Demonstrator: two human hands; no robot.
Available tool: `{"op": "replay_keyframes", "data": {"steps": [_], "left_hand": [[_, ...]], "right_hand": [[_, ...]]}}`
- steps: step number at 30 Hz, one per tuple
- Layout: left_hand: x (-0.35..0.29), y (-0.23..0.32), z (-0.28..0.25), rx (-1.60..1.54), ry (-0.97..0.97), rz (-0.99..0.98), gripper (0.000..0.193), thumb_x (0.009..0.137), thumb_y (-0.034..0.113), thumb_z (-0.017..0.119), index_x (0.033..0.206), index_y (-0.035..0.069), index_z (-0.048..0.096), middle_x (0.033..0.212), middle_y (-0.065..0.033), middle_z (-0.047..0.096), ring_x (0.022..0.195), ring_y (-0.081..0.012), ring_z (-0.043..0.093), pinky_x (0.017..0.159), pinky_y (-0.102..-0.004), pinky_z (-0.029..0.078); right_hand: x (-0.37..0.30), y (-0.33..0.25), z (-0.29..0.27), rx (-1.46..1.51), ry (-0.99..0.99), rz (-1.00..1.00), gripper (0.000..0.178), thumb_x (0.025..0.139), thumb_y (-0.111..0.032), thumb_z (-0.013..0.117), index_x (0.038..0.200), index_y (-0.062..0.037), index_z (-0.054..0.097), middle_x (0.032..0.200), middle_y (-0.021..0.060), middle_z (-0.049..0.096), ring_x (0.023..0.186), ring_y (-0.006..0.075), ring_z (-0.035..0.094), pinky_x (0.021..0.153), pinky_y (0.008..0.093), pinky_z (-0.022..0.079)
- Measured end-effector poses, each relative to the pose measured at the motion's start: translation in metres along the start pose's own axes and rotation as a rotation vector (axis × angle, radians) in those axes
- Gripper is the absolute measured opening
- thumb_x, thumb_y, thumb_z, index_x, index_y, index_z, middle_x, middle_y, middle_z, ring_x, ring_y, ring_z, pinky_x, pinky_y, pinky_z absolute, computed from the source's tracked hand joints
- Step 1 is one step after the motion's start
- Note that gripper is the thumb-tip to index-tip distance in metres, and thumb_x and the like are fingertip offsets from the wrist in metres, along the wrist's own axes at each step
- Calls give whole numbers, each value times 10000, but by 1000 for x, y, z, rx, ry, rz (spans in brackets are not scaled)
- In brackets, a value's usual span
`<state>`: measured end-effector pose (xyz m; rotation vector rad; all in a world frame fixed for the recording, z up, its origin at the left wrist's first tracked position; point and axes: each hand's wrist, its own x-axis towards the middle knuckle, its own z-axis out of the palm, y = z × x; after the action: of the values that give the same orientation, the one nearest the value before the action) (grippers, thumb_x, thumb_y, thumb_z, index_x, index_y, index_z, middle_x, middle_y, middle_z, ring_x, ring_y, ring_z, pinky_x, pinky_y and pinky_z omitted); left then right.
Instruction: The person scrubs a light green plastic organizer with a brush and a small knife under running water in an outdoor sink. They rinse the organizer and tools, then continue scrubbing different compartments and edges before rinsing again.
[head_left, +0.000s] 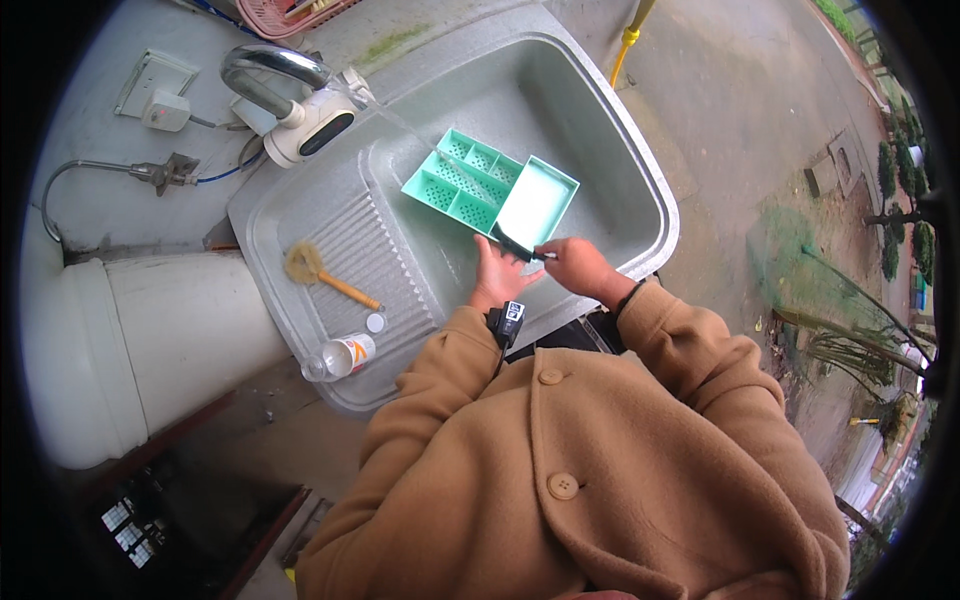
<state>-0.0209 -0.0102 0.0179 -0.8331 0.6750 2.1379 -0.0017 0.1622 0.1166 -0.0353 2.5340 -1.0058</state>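
Note:
A mint-green compartment tray (487, 211) is at the near side of the sink, with several perforated cells on its left and one larger plain section at its right. Water from the tap falls onto its cells. My left hand (492, 277) is at the tray's near edge, its thumb against the rim and its other fingers partly hidden. My right hand (582, 270) is closed around the light handle of a dark-headed brush (513, 244), whose head lies against the tray's near right edge. The bristles are too small to make out.
The grey sink (655, 190) has a ribbed drainboard at left. On it lie a round wooden-handled brush (345, 290), a clear bottle (338, 358) and a white cap (375, 323). A chrome tap (275, 68) stands behind; a white barrel (160, 350) is at left.

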Motion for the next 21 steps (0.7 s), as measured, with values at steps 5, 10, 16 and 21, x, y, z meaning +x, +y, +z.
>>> {"op": "replay_keyframes", "data": {"steps": [5,10,16,21], "left_hand": [[-1,10,-2,90,-136,-39,933,874,824,255,1568,222,90,1622,-132,106,1492,-327,111,1098,-684,213],[-1,21,-7,211,16,-53,852,878,817,257,1531,272,207,1539,-113,320,1405,-337,319,1013,-693,328],[-1,20,-10,213,11,-26,840,905,785,275,1510,202,245,1504,-150,367,1330,-335,419,1009,-564,408],[5,18,-15,153,-18,23,790,929,757,288,1493,203,284,1493,-119,389,1283,-302,456,945,-518,448]], "right_hand": [[8,7,-25,-322,-30,-207,365,793,-129,577,1117,-169,738,779,189,672,728,350,661,665,431,528],[35,33,-52,-642,-11,-666,391,809,-12,578,1118,-181,749,669,105,665,613,256,655,553,364,503],[19,29,-29,-344,-147,-239,373,802,-137,579,1139,-208,722,866,131,705,803,324,678,721,433,534],[6,10,-37,-276,-215,-135,375,788,-168,589,1134,-204,728,975,139,710,910,329,672,809,419,533]]}}
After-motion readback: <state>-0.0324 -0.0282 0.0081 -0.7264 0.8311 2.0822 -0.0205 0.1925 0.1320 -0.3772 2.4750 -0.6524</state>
